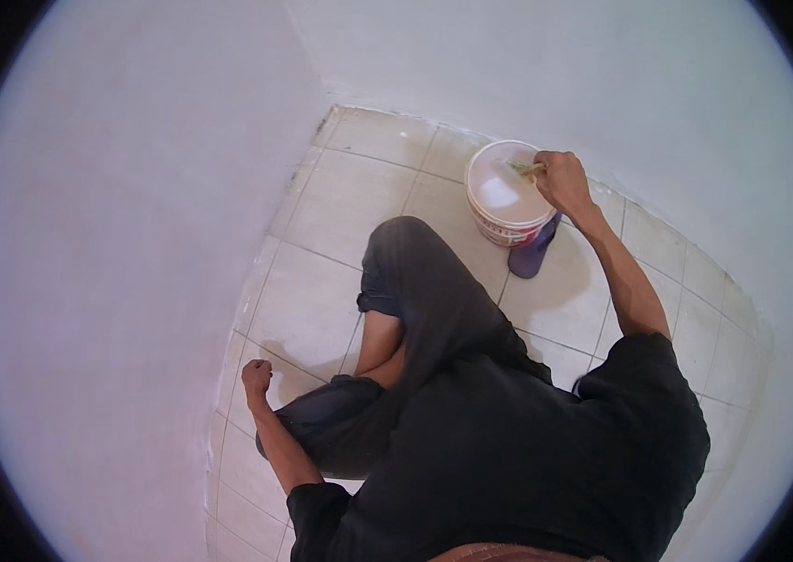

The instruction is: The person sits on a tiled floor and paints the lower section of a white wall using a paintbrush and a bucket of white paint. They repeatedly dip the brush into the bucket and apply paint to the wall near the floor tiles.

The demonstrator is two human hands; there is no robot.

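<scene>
My right hand point(565, 181) grips a paint brush point(528, 169) over the open top of a plastic bucket point(472, 188). Whitish liquid that looks like paint point(502, 188) fills the bucket nearly to its rim, with a bright reflection on its surface. The brush points left and is at or just above the liquid; I cannot tell whether it touches. Out at the left, beyond my bent knee, my left hand point(257, 379) has its fingers curled in, and nothing shows in it.
A purple flip-flop point(528, 258) lies on the tiled floor point(354, 186), partly behind the bucket. Pale walls rise at the left point(122, 246) and ahead point(509, 63), meeting in a corner. My crossed legs point(431, 295) in dark trousers take up the middle of the floor.
</scene>
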